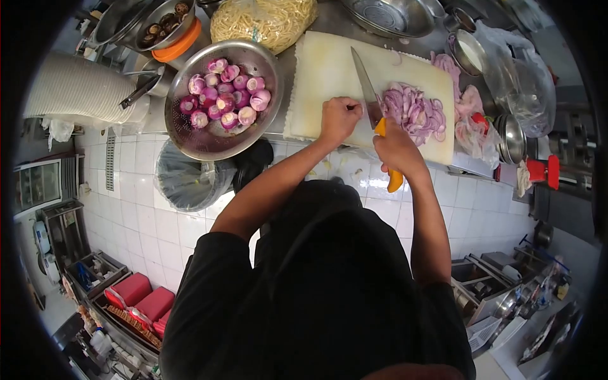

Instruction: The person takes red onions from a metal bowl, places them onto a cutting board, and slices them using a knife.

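My right hand (398, 151) is wrapped round the yellow handle of a kitchen knife (363, 77). Its blade points away from me over the white cutting board (324, 66), along the left side of a pile of sliced red onion (410, 113). Left of the blade, my left hand (341, 119) is closed at the board's near part, fingers curled together; whatever they may hold is hidden. A metal colander (218, 147) beside the board holds several peeled, trimmed red onions (225, 102).
Behind the colander lies a clear bag of yellowish strips (263, 24). A bowl of dark brown pieces (166, 26) rests over an orange container (180, 45). Metal bowls (394, 14) and plastic bags (520, 82) line the back and right. A lined bin (190, 180) stands below the counter.
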Demonstrator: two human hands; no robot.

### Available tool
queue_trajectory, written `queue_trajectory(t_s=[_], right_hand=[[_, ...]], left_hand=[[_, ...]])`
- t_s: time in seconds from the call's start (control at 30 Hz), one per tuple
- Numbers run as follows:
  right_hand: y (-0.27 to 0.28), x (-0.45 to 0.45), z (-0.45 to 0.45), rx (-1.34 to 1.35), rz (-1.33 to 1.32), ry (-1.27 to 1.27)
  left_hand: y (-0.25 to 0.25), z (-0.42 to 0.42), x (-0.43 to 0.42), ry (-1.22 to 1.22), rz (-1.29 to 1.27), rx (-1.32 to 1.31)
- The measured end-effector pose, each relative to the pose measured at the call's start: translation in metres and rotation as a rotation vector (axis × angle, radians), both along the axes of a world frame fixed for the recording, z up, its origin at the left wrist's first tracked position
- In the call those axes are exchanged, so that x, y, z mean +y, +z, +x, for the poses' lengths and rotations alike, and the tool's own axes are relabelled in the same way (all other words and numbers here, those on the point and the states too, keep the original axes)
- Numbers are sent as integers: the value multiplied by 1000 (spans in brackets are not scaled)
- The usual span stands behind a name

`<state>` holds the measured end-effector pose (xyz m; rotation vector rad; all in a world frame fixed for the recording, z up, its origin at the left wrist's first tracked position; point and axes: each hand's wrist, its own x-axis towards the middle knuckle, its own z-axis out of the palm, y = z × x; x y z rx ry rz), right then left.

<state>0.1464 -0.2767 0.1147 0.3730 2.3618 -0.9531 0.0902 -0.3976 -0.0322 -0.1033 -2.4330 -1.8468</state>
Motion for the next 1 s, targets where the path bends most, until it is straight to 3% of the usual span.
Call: queue_trajectory(t_s=[0.53, 0.9, 0.97, 1.0], right_hand=[[-4, -12, 6, 10, 16, -26], [-39, -9, 8, 118, 7, 1], [-95, -8, 3, 411, 150, 78], [-93, -14, 0, 557, 229, 116]], left_hand=[[8, 1, 1, 26, 17, -50], [7, 4, -1, 5, 4, 5], [7, 4, 0, 17, 5, 29], [7, 4, 1, 34, -2, 49]])
